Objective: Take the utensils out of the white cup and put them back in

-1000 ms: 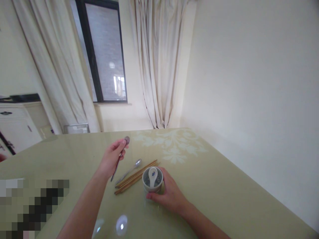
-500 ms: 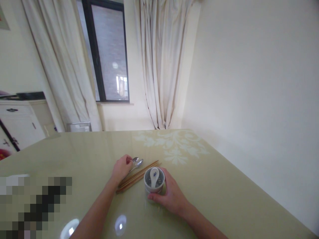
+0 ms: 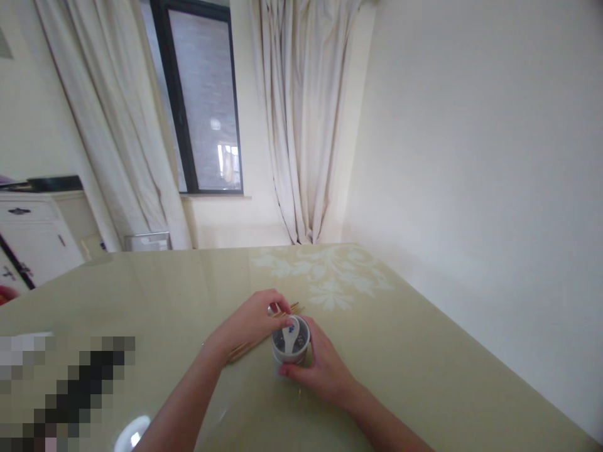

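Observation:
My right hand [image 3: 325, 370] is wrapped round the side of a light-coloured utensil holder [image 3: 288, 359], which stands upright. Inside it a white ceramic soup spoon [image 3: 291, 336] with a small blue mark leans with its bowl upward. Thumb and fingers of my left hand [image 3: 259, 317] close on the top of that spoon at the holder's rim. Wooden chopsticks [image 3: 242, 351] lie on the table to the left of the holder, partly covered by my left hand. Of the metal spoons [image 3: 272, 309], only a shiny bit shows behind my left fingers.
The pale green glossy table [image 3: 424, 376] carries a white floral pattern at its far side. A bright white rounded shape [image 3: 132, 433] shows at the lower left, beside a blurred-out patch. Behind stand curtains [image 3: 311, 125], a window and a white cabinet [image 3: 38, 226].
My left hand has moved right, from the metal spoons to the top of the soup spoon in the holder. My right hand keeps its hold on the utensil holder.

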A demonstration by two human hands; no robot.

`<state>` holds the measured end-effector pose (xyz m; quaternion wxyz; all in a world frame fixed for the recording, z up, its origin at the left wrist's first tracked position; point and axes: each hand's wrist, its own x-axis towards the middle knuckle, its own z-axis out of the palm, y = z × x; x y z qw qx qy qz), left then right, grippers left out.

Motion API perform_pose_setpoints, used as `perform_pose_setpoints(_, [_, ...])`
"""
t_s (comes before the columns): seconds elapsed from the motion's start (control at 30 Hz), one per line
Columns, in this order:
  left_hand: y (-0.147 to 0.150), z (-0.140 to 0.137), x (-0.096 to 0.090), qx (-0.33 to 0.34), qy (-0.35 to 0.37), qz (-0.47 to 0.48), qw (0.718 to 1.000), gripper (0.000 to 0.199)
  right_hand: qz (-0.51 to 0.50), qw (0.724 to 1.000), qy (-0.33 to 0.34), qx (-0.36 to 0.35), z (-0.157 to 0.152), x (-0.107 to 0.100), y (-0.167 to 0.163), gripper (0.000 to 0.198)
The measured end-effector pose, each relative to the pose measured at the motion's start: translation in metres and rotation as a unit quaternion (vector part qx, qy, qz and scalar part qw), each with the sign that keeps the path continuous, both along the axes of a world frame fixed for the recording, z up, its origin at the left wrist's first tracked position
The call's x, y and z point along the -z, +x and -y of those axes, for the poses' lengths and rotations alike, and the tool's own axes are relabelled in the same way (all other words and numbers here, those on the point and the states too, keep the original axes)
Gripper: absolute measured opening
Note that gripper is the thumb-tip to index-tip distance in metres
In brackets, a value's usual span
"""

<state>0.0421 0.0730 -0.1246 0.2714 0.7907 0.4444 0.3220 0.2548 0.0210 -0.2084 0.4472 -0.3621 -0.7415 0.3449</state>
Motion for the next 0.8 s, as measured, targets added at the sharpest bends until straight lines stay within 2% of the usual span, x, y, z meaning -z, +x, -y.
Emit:
perform_pose_setpoints(0.07, [0.006,0.008,-0.007,0.003,0.026,-0.040,0.999,0.008,-0.002,1.000,0.001,-0.003,-0.001,0.001,0.000,0.079])
perform_pose_setpoints(0.13, [0.007,0.011,-0.013,0.017,0.028,-0.058,0.998,0.010,0.000,1.000,0.003,-0.005,-0.001,0.001,0.001,0.081])
perform_pose_setpoints(0.23, [0.001,0.010,-0.021,0.030,0.010,-0.024,0.999,0.016,0.005,1.000,0.002,-0.003,0.000,-0.002,0.001,0.079])
perform_pose_setpoints(0.37, [-0.016,0.000,-0.023,0.002,-0.037,0.146,0.989,0.026,0.002,1.000,-0.001,-0.012,0.003,-0.006,0.001,0.072])
perform_pose_setpoints(0.43, [-0.027,-0.009,-0.015,-0.034,-0.062,0.263,0.962,0.038,0.001,1.000,-0.001,-0.008,0.003,-0.006,0.001,0.074])
perform_pose_setpoints(0.5, [-0.041,-0.020,-0.001,-0.108,-0.091,0.339,0.930,0.048,0.002,1.000,-0.002,0.000,0.003,-0.005,0.001,0.077])
perform_pose_setpoints(0.53, [-0.047,-0.025,0.007,-0.155,-0.107,0.343,0.920,0.052,0.003,1.000,-0.003,0.004,0.003,-0.004,0.001,0.078])
perform_pose_setpoints(0.6, [-0.060,-0.034,0.023,-0.245,-0.128,0.275,0.921,0.052,0.005,1.000,-0.005,0.005,0.002,-0.002,0.001,0.080])
perform_pose_setpoints(0.8, [-0.080,-0.051,0.059,-0.315,-0.129,0.113,0.933,0.034,0.010,1.000,-0.006,0.015,0.002,0.001,0.002,0.080])
